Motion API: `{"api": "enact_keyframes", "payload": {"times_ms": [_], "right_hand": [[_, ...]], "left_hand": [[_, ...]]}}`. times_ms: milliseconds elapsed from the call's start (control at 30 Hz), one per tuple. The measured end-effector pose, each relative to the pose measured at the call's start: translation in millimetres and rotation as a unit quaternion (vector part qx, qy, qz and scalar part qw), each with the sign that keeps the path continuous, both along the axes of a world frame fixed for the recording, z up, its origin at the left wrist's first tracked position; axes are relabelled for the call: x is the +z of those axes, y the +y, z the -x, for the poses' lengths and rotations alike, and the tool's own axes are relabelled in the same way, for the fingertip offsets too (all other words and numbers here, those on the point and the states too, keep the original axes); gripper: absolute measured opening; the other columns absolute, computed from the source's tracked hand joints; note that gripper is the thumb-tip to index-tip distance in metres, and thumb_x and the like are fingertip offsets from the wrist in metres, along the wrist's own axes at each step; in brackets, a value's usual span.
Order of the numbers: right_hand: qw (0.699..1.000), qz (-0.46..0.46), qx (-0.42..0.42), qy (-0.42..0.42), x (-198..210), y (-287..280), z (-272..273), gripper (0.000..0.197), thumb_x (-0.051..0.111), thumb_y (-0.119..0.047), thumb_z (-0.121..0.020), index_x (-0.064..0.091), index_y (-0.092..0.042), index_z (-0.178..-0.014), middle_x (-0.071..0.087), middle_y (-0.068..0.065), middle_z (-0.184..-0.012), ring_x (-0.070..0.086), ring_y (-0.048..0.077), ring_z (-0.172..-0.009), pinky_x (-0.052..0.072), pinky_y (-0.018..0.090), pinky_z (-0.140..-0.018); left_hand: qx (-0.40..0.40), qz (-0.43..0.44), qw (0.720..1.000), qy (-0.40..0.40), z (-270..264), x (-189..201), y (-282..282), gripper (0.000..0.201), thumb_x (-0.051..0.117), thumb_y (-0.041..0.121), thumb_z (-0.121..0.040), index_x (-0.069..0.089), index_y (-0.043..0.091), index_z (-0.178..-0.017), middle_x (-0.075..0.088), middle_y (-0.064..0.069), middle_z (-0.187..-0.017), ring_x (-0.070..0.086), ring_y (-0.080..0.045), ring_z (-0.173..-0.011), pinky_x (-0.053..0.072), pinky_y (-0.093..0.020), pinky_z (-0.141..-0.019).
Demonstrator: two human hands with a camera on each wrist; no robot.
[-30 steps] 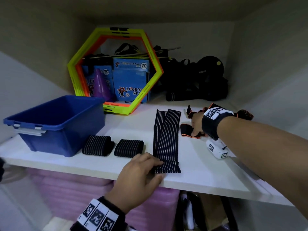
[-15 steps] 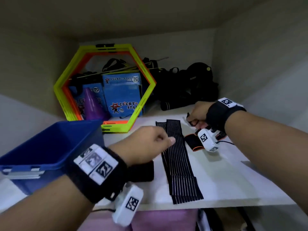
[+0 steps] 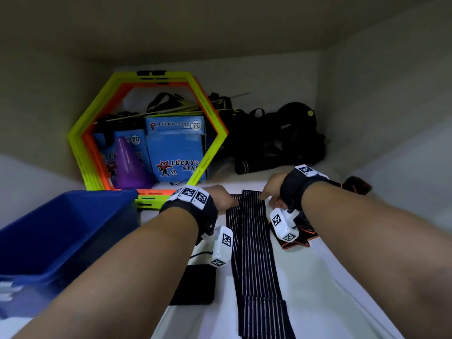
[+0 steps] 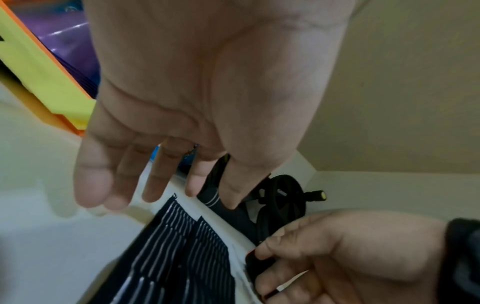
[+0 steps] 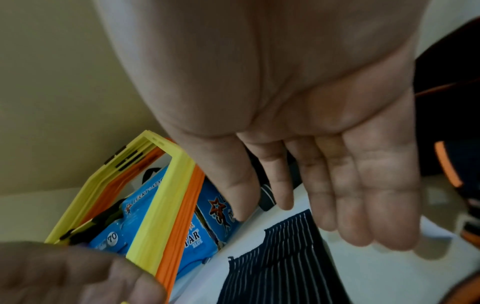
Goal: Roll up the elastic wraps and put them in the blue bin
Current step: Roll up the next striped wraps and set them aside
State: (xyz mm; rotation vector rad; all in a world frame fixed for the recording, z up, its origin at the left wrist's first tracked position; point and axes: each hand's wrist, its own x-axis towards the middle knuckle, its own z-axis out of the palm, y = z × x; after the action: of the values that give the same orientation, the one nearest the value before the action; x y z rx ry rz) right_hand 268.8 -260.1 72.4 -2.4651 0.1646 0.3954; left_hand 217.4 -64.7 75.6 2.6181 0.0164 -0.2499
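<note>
On the white shelf board [image 3: 330, 289], nearest the viewer, lies the folded-over near end of a long black elastic wrap with thin white stripes [image 3: 256, 253], laid flat and running lengthwise away toward the back. Just to its left sits a rolled black striped wrap [image 3: 195, 285], partly hidden under the left forearm. At the left edge stands the blue plastic bin [image 3: 61, 236] (its inside cannot be made out from the head view).

Farther in, both hands are at the far end of the flat wrap. The left hand [image 4: 194, 98] hovers above the wrap's far left corner, palm down, fingers [image 4: 153, 181] extended and loosely spread, holding nothing. The right hand [image 5: 311, 123] is over the far right corner, fingers straight and close together, likewise holding nothing; whether the tips touch the fabric cannot be told. A black glove with orange trim [image 3: 298, 238] lies just right of the wrap, beneath the right wrist.

At the back, a yellow-and-orange hexagonal plastic frame [image 3: 205, 152] leans against the wall, with blue printed boxes [image 3: 176, 148] and a purple cone [image 3: 127, 167] behind it. Black straps and gear [image 3: 281, 138] fill the rear right corner.
</note>
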Motion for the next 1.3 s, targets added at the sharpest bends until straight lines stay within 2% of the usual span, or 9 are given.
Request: {"api": "enact_keyframes", "payload": {"times_ms": [133, 267, 400, 533, 667, 933, 1133, 1200, 1300], "right_hand": [[0.995, 0.061, 0.072, 0.018, -8, 6, -10, 0.027, 0.07, -0.025, -0.09, 0.065, 0.0, -0.081, 0.067, 0.017, -0.071, 0.058, 0.027, -0.053, 0.052, 0.034, -0.057], [0.992, 0.089, 0.092, 0.016, -10, 10, -17, 0.028, 0.066, -0.024, -0.094, 0.064, -0.005, -0.074, 0.069, 0.017, -0.085, 0.064, 0.03, -0.074, 0.05, 0.034, -0.059], [0.996, 0.016, 0.077, 0.04, -18, 14, -32, 0.021, 0.062, -0.017, -0.095, 0.068, 0.003, -0.096, 0.07, 0.019, -0.087, 0.072, 0.038, -0.093, 0.048, 0.034, -0.058], [0.994, -0.037, 0.072, 0.08, -21, 19, -41, 0.029, 0.06, -0.015, -0.094, 0.063, 0.004, -0.117, 0.072, 0.022, -0.096, 0.071, 0.037, -0.101, 0.045, 0.03, -0.055], [0.992, -0.067, 0.062, 0.086, -18, 17, -43, 0.033, 0.06, -0.017, -0.092, 0.063, 0.002, -0.119, 0.07, 0.018, -0.09, 0.068, 0.038, -0.108, 0.043, 0.029, -0.053], [0.992, -0.091, 0.047, 0.077, -16, 14, -31, 0.025, 0.052, -0.009, -0.098, 0.061, 0.004, -0.117, 0.065, 0.015, -0.086, 0.068, 0.039, -0.108, 0.043, 0.025, -0.049], [0.993, -0.055, 0.073, 0.081, -12, 18, -20, 0.03, 0.053, -0.013, -0.099, 0.06, 0.002, -0.123, 0.069, 0.014, -0.094, 0.07, 0.035, -0.106, 0.044, 0.024, -0.053], [0.993, -0.04, 0.08, 0.073, -11, 19, -17, 0.029, 0.055, -0.013, -0.097, 0.063, 0.002, -0.12, 0.067, 0.015, -0.087, 0.07, 0.035, -0.091, 0.043, 0.024, -0.052], [0.993, -0.019, 0.086, 0.075, -9, 19, -9, 0.013, 0.054, -0.008, -0.093, 0.063, 0.0, -0.098, 0.055, 0.009, -0.061, 0.054, 0.026, -0.06, 0.037, 0.025, -0.046]], "left_hand": [[0.038, -0.021, 0.996, 0.074, -13, -15, -3, 0.018, 0.055, 0.004, -0.095, 0.052, 0.002, -0.078, 0.044, -0.006, -0.069, 0.048, -0.026, -0.071, 0.054, -0.039, -0.076], [0.047, -0.008, 0.997, 0.052, -33, -19, 8, 0.015, 0.06, 0.013, -0.097, 0.059, 0.009, -0.083, 0.071, -0.011, -0.091, 0.069, -0.024, -0.084, 0.056, -0.029, -0.076], [0.133, 0.185, 0.971, 0.075, -49, -29, 4, 0.018, 0.053, 0.011, -0.099, 0.057, 0.01, -0.082, 0.072, -0.005, -0.068, 0.068, -0.016, -0.05, 0.061, -0.037, -0.079], [0.052, 0.096, 0.992, 0.062, -51, -24, -1, 0.024, 0.064, 0.022, -0.097, 0.067, -0.001, -0.099, 0.068, -0.015, -0.09, 0.07, -0.032, -0.093, 0.045, -0.024, -0.076], [0.128, 0.264, 0.953, 0.076, -60, -25, -7, 0.017, 0.047, 0.007, -0.097, 0.056, 0.005, -0.084, 0.058, -0.017, -0.082, 0.068, -0.039, -0.086, 0.058, -0.052, -0.088], [0.138, 0.283, 0.943, 0.104, -50, -13, -6, 0.022, 0.039, 0.011, -0.102, 0.05, 0.009, -0.083, 0.046, -0.009, -0.069, 0.047, -0.02, -0.051, 0.041, -0.028, -0.055], [0.124, 0.271, 0.948, 0.113, -45, -20, -8, 0.017, 0.048, 0.018, -0.1, 0.058, 0.005, -0.096, 0.056, -0.016, -0.078, 0.058, -0.029, -0.064, 0.061, -0.053, -0.079], [0.12, 0.248, 0.955, 0.113, -40, -17, -12, 0.017, 0.046, 0.02, -0.099, 0.057, 0.007, -0.102, 0.054, -0.013, -0.077, 0.057, -0.027, -0.065, 0.057, -0.032, -0.051], [0.114, 0.199, 0.969, 0.093, -31, -14, -9, 0.02, 0.049, 0.025, -0.097, 0.057, 0.01, -0.108, 0.057, -0.013, -0.086, 0.061, -0.027, -0.056, 0.047, -0.024, -0.05]]}}
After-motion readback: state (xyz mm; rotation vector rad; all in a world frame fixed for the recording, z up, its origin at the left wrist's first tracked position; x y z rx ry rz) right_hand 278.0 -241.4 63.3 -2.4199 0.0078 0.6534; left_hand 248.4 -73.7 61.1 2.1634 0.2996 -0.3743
